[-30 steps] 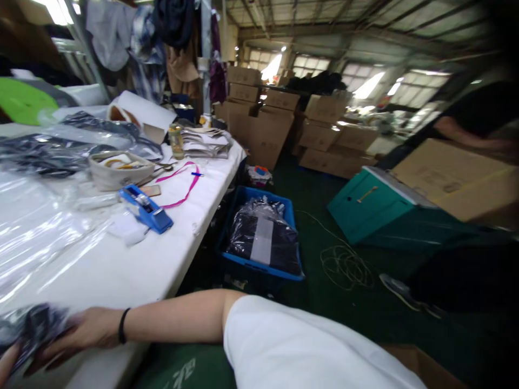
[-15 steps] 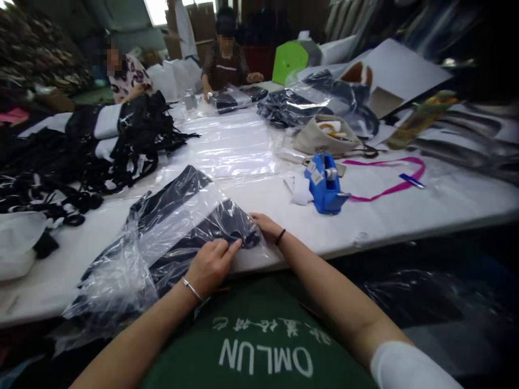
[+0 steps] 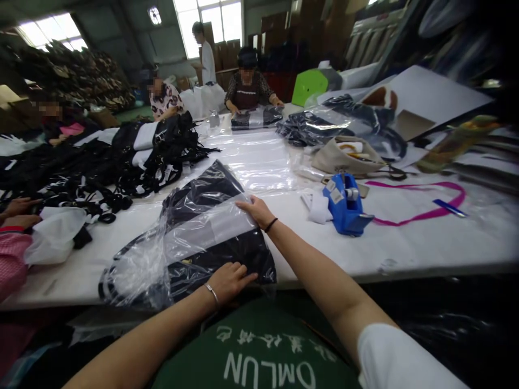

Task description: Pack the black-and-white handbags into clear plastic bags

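Observation:
A dark bag with a pale wrap band around it [image 3: 194, 235] lies inside a clear plastic bag [image 3: 140, 273] in front of me. The plastic bunches up loosely at its left end. My left hand [image 3: 230, 282] rests on the near part of the package, its thumb stretched to the right and its fingers bent a little. At the right edge of the package, my right hand [image 3: 259, 212] touches the plastic over the pale band, with fingers extended. Neither hand is plainly closed around anything.
A blue tape dispenser [image 3: 346, 208] stands to the right, near a pink strap [image 3: 413, 220] and a beige pouch [image 3: 344, 156]. Flat clear plastic bags [image 3: 255, 156] lie beyond the package. Black strapped goods [image 3: 101, 162] are heaped left. Co-workers sit around the table.
The package has been turned and lies flatter, its pale band showing more. My right hand has moved from the near corner up along the right edge. The view has tilted up.

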Demonstrator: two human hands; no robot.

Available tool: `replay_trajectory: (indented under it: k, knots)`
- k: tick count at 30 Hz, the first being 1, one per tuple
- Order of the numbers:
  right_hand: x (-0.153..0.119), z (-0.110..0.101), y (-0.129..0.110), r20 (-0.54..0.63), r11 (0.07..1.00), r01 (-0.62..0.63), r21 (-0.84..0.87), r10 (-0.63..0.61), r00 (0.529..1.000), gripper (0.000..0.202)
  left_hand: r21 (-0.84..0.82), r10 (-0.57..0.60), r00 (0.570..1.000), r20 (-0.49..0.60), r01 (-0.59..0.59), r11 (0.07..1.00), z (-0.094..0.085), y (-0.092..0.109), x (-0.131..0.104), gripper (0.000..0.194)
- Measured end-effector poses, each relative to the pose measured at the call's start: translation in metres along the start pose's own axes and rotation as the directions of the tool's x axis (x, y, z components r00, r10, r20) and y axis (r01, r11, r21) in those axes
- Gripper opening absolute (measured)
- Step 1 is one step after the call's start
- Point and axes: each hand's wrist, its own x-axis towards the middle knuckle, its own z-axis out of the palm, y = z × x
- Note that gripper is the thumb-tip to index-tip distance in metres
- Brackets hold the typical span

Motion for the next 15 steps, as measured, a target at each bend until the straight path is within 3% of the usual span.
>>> replay_trajectory:
  k: [2,4,7,9,11,12,13,14,15]
  knots:
    - [-0.019,-0.023,-0.005,-0.106,0.994,0.108,0.008,-0.107,0.989,0.045,-0.001,0.113,0.993,-0.022,-0.113,0.994,-0.008,-0.016,-0.001,0.04]
    - [-0.041,-0.043,0.0,-0.234,0.988,0.149,0.046,-0.134,0.963,0.049,-0.019,0.23,0.972,-0.038,-0.231,0.973,-0.017,-0.037,-0.016,0.042]
    - [-0.08,-0.049,0.031,-0.364,0.987,0.05,0.154,0.01,0.932,0.055,-0.057,0.265,0.961,-0.075,-0.27,0.961,-0.026,-0.085,-0.074,0.052]
    - [-0.105,-0.028,0.059,-0.345,0.975,-0.067,0.212,0.139,0.928,0.055,-0.056,0.124,0.991,-0.042,-0.127,0.99,-0.029,-0.129,-0.129,0.063]
    - [-0.123,0.01,0.081,-0.195,0.951,-0.185,0.246,0.236,0.952,0.055,-0.048,-0.057,0.998,0.021,0.058,0.997,-0.036,-0.172,-0.178,0.068]
    - [-0.13,0.032,0.087,-0.052,0.931,-0.267,0.25,0.289,0.956,0.054,-0.04,-0.116,0.992,0.053,0.118,0.992,-0.041,-0.188,-0.195,0.065]
    - [-0.136,0.052,0.088,0.145,0.905,-0.366,0.215,0.341,0.929,0.053,-0.03,-0.177,0.983,0.047,0.178,0.983,-0.048,-0.197,-0.205,0.06]
    - [-0.141,0.069,0.084,0.357,0.879,-0.452,0.154,0.377,0.855,0.052,-0.035,-0.23,0.973,0.015,0.231,0.972,-0.055,-0.199,-0.206,0.054]
    - [-0.146,0.082,0.075,0.558,0.858,-0.508,0.079,0.383,0.736,0.052,-0.058,-0.281,0.959,-0.045,0.278,0.959,-0.062,-0.193,-0.199,0.048]
